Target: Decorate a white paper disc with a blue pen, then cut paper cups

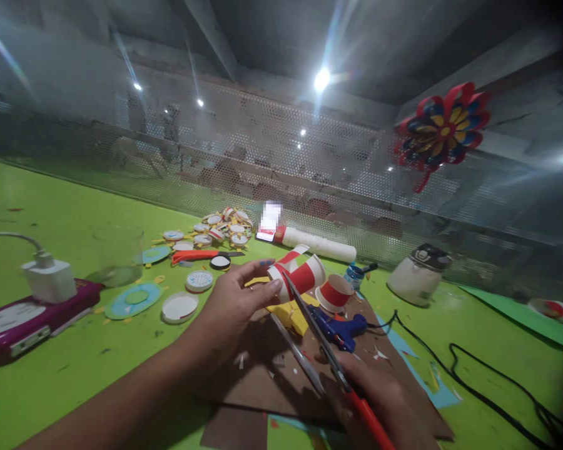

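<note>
My left hand [237,290] pinches a red and white paper cup [304,278] whose side is cut into strips. A pair of red-handled scissors [316,328] is held in my right hand [380,400], its blades apart. One blade reaches the cut cup near my left fingers. Behind the blades, a blue glue gun [342,328] and a yellow piece [291,315] lie on a brown board [244,375]. Another red and white paper cup [334,294] stands just beyond the glue gun.
Small round craft pieces [225,226] are heaped at the back left, near orange-handled scissors [197,256]. A purple power strip [37,319] and clear cup [117,256] stand left. A black cable [478,387] snakes along the right; a perforated metal panel [281,150] rises behind.
</note>
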The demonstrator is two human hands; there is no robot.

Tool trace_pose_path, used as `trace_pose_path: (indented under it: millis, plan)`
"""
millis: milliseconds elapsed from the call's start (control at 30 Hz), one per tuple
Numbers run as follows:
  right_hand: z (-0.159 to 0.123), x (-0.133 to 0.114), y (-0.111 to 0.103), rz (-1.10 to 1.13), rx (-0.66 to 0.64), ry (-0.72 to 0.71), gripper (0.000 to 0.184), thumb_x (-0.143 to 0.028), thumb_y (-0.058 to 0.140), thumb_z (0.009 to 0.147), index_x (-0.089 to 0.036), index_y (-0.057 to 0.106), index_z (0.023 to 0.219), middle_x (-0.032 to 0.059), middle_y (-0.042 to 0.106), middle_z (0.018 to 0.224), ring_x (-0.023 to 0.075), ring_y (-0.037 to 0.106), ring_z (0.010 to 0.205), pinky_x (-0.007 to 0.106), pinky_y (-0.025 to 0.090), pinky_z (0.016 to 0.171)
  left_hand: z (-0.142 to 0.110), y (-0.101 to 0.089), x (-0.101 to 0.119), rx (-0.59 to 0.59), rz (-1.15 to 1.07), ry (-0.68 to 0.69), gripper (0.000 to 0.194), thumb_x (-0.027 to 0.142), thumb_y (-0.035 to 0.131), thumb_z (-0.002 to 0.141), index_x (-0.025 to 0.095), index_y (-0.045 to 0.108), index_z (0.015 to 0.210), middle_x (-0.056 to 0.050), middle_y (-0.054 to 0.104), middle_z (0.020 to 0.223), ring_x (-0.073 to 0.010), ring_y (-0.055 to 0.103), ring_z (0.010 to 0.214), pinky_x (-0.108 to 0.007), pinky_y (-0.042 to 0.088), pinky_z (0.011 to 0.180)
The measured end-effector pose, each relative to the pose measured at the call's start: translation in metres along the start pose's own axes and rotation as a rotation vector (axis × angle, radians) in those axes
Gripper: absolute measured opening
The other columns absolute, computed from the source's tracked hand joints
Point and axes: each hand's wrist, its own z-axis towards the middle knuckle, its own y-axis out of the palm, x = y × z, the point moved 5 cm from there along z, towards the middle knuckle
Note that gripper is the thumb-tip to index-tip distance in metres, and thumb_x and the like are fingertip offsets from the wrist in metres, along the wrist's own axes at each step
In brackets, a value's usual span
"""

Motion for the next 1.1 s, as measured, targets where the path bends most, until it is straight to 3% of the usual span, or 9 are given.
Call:
trace_pose_path:
  millis: [167, 300, 433, 567, 733, 933, 1100]
  plan:
    - [0.0, 0.001, -0.005, -0.101, -0.002, -0.052, 0.025, -0.024, 0.055, 0.083, -0.026, 0.075, 0.098, 0.0004, 0.077, 0.077, 0.0224, 0.073, 0.071, 0.026, 0.056, 0.059, -0.002, 0.003, 0.001, -0.035, -0.03, -0.064, 0.039, 0.028, 0.08, 0.071, 0.014, 0.068, 0.104, -0.012, 0.074, 0.102, -0.0242, 0.071, 0.087, -0.037, 0.055, 0.084]
    - [0.004, -0.004, -0.01, -0.143, -0.053, -0.041, 0.03, -0.025, 0.053, 0.087, -0.026, 0.072, 0.11, 0.0034, 0.078, 0.092, 0.0245, 0.073, 0.085, 0.031, 0.058, 0.074, -0.001, 0.0, 0.0, -0.031, 0.01, -0.089, 0.04, 0.031, 0.081, 0.069, 0.013, 0.067, 0.103, -0.013, 0.071, 0.11, -0.0238, 0.071, 0.087, -0.037, 0.056, 0.081]
    - [0.008, -0.006, -0.01, -0.181, -0.111, -0.025, 0.034, -0.031, 0.049, 0.092, -0.024, 0.069, 0.118, 0.0063, 0.078, 0.102, 0.0257, 0.073, 0.091, 0.034, 0.057, 0.078, 0.001, -0.001, -0.003, -0.036, 0.042, -0.132, 0.045, 0.031, 0.081, 0.068, 0.013, 0.066, 0.106, -0.013, 0.07, 0.113, -0.023, 0.071, 0.083, -0.037, 0.057, 0.078]
    - [0.009, -0.007, -0.01, -0.109, -0.134, 0.014, 0.031, -0.034, 0.048, 0.091, -0.023, 0.072, 0.107, 0.0047, 0.077, 0.098, 0.0247, 0.071, 0.086, 0.035, 0.056, 0.078, 0.001, 0.0, -0.001, -0.011, 0.066, -0.117, 0.047, 0.03, 0.082, 0.066, 0.014, 0.066, 0.107, -0.013, 0.072, 0.104, -0.0207, 0.071, 0.078, -0.032, 0.055, 0.073]
    - [0.008, -0.01, -0.011, -0.115, -0.154, 0.034, 0.022, -0.027, 0.051, 0.087, -0.022, 0.072, 0.085, 0.0016, 0.073, 0.072, 0.0222, 0.068, 0.07, 0.036, 0.057, 0.077, -0.005, 0.004, 0.003, 0.042, 0.074, -0.114, 0.048, 0.029, 0.083, 0.065, 0.013, 0.066, 0.107, -0.013, 0.073, 0.102, -0.0189, 0.069, 0.073, -0.029, 0.053, 0.068]
    - [0.007, -0.009, -0.01, -0.117, -0.092, 0.008, 0.027, -0.031, 0.051, 0.091, -0.025, 0.073, 0.107, 0.0058, 0.077, 0.106, 0.0265, 0.071, 0.092, 0.039, 0.056, 0.082, -0.007, 0.007, 0.006, 0.084, 0.065, -0.1, 0.043, 0.028, 0.085, 0.062, 0.014, 0.068, 0.1, -0.013, 0.074, 0.094, -0.0193, 0.068, 0.069, -0.03, 0.052, 0.064]
    - [0.004, -0.006, -0.006, -0.096, -0.047, -0.012, 0.032, -0.028, 0.051, 0.091, -0.026, 0.067, 0.119, 0.0067, 0.076, 0.11, 0.0279, 0.069, 0.101, 0.04, 0.055, 0.085, -0.009, 0.006, 0.005, 0.116, 0.068, -0.118, 0.042, 0.027, 0.083, 0.065, 0.015, 0.068, 0.103, -0.012, 0.074, 0.088, -0.0212, 0.069, 0.071, -0.031, 0.052, 0.066]
